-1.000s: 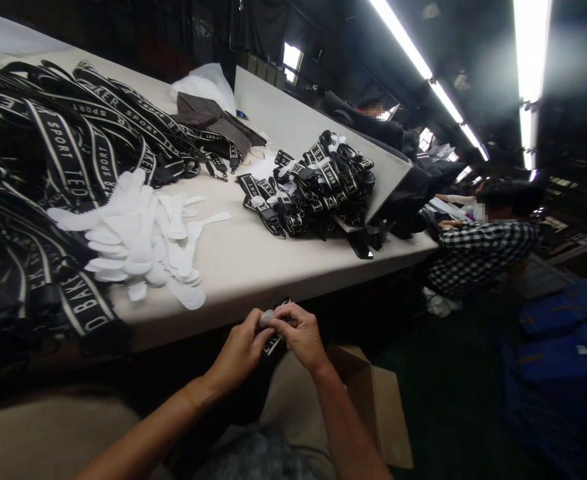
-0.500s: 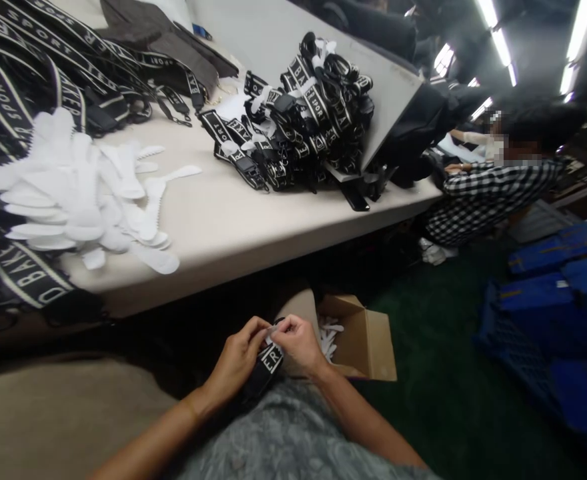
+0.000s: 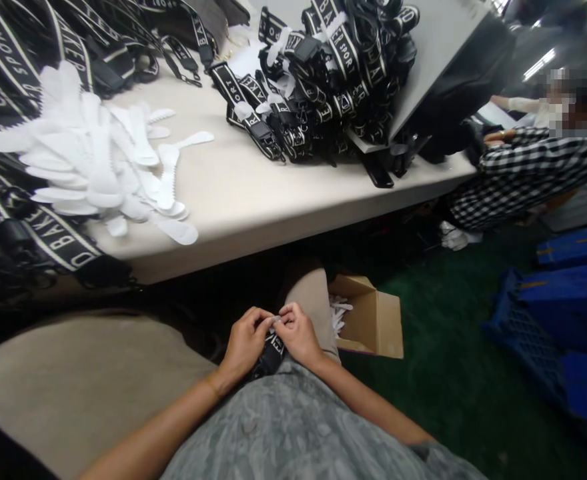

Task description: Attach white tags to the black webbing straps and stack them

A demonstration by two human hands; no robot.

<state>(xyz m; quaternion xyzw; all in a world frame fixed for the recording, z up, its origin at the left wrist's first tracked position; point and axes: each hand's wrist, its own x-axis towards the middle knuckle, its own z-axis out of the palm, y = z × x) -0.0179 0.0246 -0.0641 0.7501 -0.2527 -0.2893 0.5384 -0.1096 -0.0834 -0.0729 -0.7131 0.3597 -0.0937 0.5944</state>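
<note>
Above my lap, my left hand (image 3: pixel 246 341) and my right hand (image 3: pixel 299 335) meet with fingertips pinched close together. Between them shows a sliver of a white strip (image 3: pixel 275 320), mostly covered by the fingers. Just below hangs a folded black strap with white lettering (image 3: pixel 272 353), partly hidden behind my left hand. On the table to the left lies a heap of white strips with toothed edges (image 3: pixel 103 160). A pile of bundled black lettered straps (image 3: pixel 323 87), some wrapped with white strips, sits farther back.
Long loose lettered straps (image 3: pixel 8 67) cover the table's left end. An open cardboard box (image 3: pixel 361 320) with white strips inside stands beside my right leg. A person in a checked shirt (image 3: pixel 533 173) sits at the far right, near blue crates (image 3: pixel 558 300). The table edge (image 3: pixel 273 230) runs ahead of me.
The view has shifted, so the table sits higher in the picture. My hands remain together at the strap, with fingers slightly rearranged around the white strip.
</note>
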